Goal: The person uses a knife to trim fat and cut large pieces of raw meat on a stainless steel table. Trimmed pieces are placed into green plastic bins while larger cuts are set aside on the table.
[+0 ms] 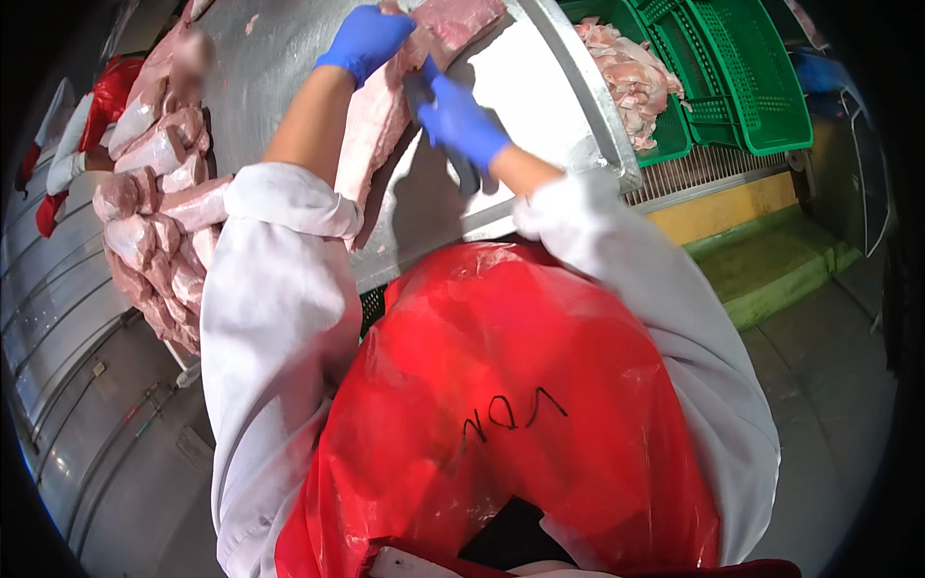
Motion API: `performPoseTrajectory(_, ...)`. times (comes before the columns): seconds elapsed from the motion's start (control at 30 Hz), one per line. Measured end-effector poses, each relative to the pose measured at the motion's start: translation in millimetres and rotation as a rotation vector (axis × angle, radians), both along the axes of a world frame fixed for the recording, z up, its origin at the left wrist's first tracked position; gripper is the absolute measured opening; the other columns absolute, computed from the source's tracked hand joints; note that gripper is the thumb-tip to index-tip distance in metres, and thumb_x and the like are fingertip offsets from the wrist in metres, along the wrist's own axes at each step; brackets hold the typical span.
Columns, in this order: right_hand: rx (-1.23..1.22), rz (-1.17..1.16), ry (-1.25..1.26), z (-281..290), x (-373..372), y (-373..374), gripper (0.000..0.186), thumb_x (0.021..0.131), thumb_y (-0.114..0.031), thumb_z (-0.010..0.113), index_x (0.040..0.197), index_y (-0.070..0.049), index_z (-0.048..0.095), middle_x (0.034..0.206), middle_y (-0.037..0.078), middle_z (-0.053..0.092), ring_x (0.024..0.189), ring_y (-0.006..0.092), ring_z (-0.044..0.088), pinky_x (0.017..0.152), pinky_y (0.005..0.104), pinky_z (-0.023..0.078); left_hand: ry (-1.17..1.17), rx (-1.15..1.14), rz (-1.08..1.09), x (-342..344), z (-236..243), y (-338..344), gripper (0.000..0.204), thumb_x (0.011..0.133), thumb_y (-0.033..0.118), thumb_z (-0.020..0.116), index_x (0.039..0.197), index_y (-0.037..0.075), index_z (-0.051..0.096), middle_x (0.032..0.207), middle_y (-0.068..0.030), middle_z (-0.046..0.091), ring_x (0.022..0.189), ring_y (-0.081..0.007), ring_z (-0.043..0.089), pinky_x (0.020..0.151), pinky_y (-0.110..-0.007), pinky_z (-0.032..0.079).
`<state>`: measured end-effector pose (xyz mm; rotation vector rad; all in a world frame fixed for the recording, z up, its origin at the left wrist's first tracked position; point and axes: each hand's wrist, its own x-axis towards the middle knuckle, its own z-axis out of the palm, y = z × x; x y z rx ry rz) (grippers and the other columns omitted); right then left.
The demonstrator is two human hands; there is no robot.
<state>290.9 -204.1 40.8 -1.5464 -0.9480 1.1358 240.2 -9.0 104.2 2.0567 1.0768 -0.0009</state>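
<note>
A long piece of pale pink meat [381, 111] lies across the metal table [275, 58], running from the far edge of view toward my left sleeve. My left hand [369, 43], in a blue glove, is closed on the meat's upper part. My right hand [461, 123], also blue-gloved, is wrapped round a knife [466, 175]. The knife's dark handle end sticks out below the hand. Its blade points up and left beside the meat, partly in shadow, and I cannot tell whether its edge touches.
Several meat pieces [154, 226] are heaped on the table's left side. Pale trimmings [631, 85] fill a green crate [665, 144] past the raised right rim, beside another green crate [761, 77]. A person in white and red [101, 106] stands at the far left.
</note>
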Motion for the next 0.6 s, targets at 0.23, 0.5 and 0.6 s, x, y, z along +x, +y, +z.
performPoseTrajectory(0.23,0.1,0.123,-0.299,-0.9,-13.3,-36.9,0.081,0.09,-0.02,0.054,0.158,-0.025,0.01,0.079,0.022,0.066,0.064,0.0331,0.067,0.066,0.0415,0.054,-0.069,0.214,0.101,-16.8,36.4,-18.3,0.028,0.086,0.022,0.052,0.087,-0.001,0.068,0.079,-0.0221,0.067,0.073,-0.0278,0.065,0.069,-0.039,0.051)
performPoseTrajectory(0.5,0.165,-0.007,-0.107,20.4,54.9,58.2,0.058,0.098,-0.027,0.046,0.152,-0.014,0.03,0.075,0.013,0.063,0.058,0.0203,0.06,0.058,0.0341,0.052,-0.184,-0.164,0.296,-43.7,68.3,-20.5,0.013,0.081,0.019,0.058,0.077,0.009,0.065,0.068,-0.0007,0.057,0.058,-0.0103,0.047,0.05,-0.027,0.034)
performPoseTrajectory(0.6,0.045,0.099,-0.117,24.0,52.8,56.0,0.066,0.095,-0.026,0.052,0.155,-0.021,0.024,0.075,0.012,0.063,0.058,0.0199,0.06,0.06,0.0332,0.054,-0.249,-0.238,0.286,-45.3,72.7,-24.9,0.01,0.08,0.016,0.059,0.076,0.008,0.065,0.068,-0.0015,0.057,0.058,-0.0099,0.047,0.049,-0.026,0.034)
